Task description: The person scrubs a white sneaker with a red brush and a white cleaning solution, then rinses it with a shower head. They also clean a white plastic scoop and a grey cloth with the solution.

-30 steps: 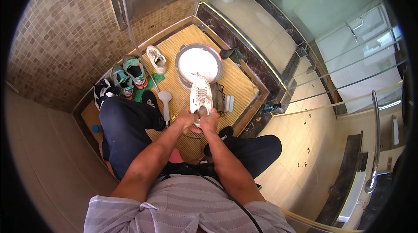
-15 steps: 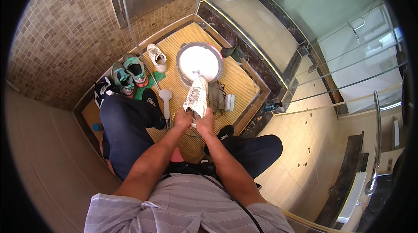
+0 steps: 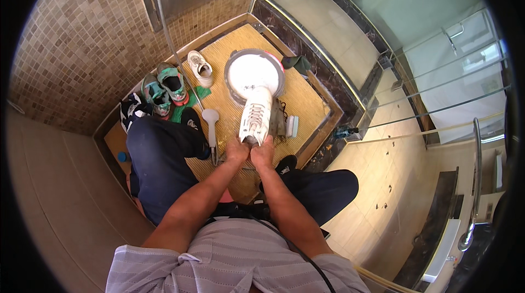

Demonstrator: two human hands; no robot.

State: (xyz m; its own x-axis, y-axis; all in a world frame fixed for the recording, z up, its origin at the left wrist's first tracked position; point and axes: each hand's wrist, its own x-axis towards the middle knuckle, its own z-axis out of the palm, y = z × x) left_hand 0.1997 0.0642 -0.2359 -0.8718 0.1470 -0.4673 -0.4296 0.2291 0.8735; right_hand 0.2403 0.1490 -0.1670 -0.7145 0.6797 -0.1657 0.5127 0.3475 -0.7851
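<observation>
white sneaker [image 3: 255, 116] held by left hand [image 3: 237, 151] and right hand [image 3: 263, 153].

Sneaker [image 3: 256, 116] held over basin [image 3: 239, 64] — shower head [image 3: 210, 116] to its left, brush [image 3: 292, 126] right, shoe pair [image 3: 164, 87] far left

The white shoe [image 3: 256, 115] has turned in the hands. A second ago it pointed nearly straight away from the person; half a second ago it tipped left; now it points up toward the basin [image 3: 255, 74], sole side showing. The left hand [image 3: 237, 151] and right hand [image 3: 263, 153] hold its heel end as before.
</observation>
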